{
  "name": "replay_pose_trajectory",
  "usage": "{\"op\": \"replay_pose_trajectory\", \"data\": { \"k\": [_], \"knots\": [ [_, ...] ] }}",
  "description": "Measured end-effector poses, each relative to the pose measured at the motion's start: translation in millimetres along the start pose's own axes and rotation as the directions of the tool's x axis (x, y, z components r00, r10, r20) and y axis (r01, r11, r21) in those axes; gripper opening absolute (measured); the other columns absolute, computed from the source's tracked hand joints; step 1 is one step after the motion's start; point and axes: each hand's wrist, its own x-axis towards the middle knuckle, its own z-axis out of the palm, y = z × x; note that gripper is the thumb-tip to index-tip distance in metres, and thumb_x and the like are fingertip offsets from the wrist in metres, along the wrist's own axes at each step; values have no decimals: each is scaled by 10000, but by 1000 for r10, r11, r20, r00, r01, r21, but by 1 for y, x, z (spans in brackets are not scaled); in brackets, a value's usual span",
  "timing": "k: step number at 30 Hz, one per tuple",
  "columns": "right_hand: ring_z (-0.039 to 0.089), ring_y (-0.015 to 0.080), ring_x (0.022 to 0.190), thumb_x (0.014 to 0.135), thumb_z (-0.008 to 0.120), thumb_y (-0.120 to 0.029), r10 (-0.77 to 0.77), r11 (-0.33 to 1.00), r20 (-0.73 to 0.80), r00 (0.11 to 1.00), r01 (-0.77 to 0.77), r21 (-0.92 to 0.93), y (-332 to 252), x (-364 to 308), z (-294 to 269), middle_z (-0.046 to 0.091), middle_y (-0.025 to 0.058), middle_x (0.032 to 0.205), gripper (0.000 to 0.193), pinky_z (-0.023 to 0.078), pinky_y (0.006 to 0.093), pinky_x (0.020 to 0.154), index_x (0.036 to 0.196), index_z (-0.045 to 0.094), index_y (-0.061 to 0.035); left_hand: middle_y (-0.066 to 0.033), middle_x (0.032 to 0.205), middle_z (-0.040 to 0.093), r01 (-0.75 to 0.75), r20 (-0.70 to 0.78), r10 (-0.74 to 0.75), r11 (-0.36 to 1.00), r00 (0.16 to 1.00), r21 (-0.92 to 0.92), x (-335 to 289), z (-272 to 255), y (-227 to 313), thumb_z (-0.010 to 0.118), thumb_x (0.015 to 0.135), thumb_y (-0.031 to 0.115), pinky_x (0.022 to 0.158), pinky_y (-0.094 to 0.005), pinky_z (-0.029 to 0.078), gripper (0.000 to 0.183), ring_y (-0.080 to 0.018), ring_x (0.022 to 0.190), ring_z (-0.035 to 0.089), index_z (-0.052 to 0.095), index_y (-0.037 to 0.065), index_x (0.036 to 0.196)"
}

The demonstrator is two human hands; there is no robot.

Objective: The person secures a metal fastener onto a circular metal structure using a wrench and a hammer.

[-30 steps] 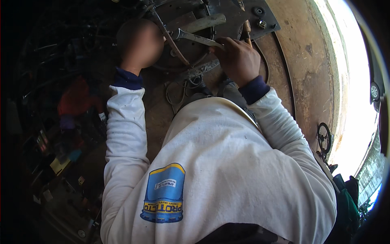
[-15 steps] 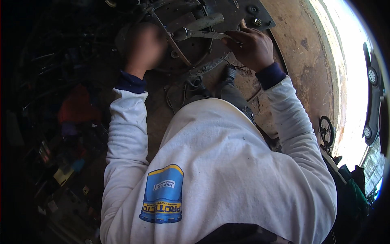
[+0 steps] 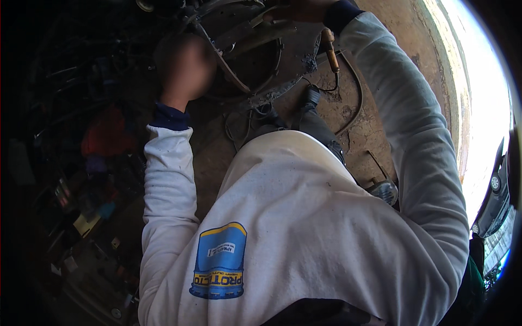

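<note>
My left hand (image 3: pixel 189 68) is beside the curved metal band (image 3: pixel 222 57) of a dark metal assembly. Blur covers its fingers, so I cannot make out whether it holds anything. At the top edge my right hand (image 3: pixel 304 11) reaches over the assembly, closed around a metal wrench (image 3: pixel 262 17) that shows only in part in the shade. Below the wrench lies a pale tube (image 3: pixel 261 36), inside the round opening of the assembly. A rough, crusted metal edge (image 3: pixel 283 89) runs along the near side.
Right of the assembly stands a brown-handled tool (image 3: pixel 330 51) with a cable (image 3: pixel 359 89) curving over the brown floor. My shoe (image 3: pixel 312 96) is just below. A grey metal object (image 3: pixel 384 190) lies by my right side. Red cloth (image 3: pixel 109 136) and dark clutter fill the left.
My right hand has moved up and away to the top edge, swinging the wrench with it. The brown-handled tool and cable have come into fuller view. My left hand has shifted slightly left.
</note>
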Motion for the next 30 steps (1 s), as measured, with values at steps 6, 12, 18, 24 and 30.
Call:
{"op": "replay_pose_trajectory", "data": {
  "k": [6, 12, 18, 24, 30],
  "knots": [
    [698, 291, 738, 840, 733, -474, 93, 995, -111, 989, -88, 46, -19, -30, 31, 726, 84, 823, 325, 544, 403, 632, 907, 780, -160, -201, 983, 711, 17, 8, -16, 1000, 1000, -22, -3, 0, -4, 752, 887, 192, 751, -405, 521, 271, -369, 898, 694, 662, 13, 1070],
    [689, 280, 710, 839, 752, -408, 443, 896, -294, 847, -434, 99, -132, -104, 48, 699, 59, 771, 270, 542, 393, 617, 874, 758, -141, -211, 945, 685, 71, 85, -76, 996, 993, 63, -3, 1, -20, 751, 865, 168, 744, -432, 507, 240, -391, 873, 665, 638, -4, 989],
    [681, 266, 693, 817, 785, -324, 495, 867, -344, 798, -479, 136, -143, -119, 60, 690, 37, 765, 214, 538, 382, 600, 914, 764, -134, -195, 908, 683, -4, 51, 0, 995, 999, 96, -1, -1, -16, 760, 887, 255, 707, -420, 495, 283, -373, 807, 659, 664, 3, 973],
    [686, 243, 676, 824, 784, -383, 367, 921, -322, 873, -390, -9, -99, -122, 30, 699, 39, 772, 264, 532, 356, 586, 942, 782, -147, -193, 913, 682, 4, 48, -11, 990, 999, 142, 0, 1, -16, 760, 888, 268, 716, -422, 497, 290, -375, 830, 657, 671, 4, 972],
    [710, 269, 743, 853, 749, -437, 122, 989, -251, 960, -139, -50, -50, -77, 21, 728, 53, 839, 317, 557, 381, 644, 996, 782, -156, -193, 951, 685, -11, 38, 4, 984, 999, 179, -2, 3, -20, 749, 897, 244, 736, -429, 505, 278, -388, 860, 660, 666, 0, 1000]
  ]
}}
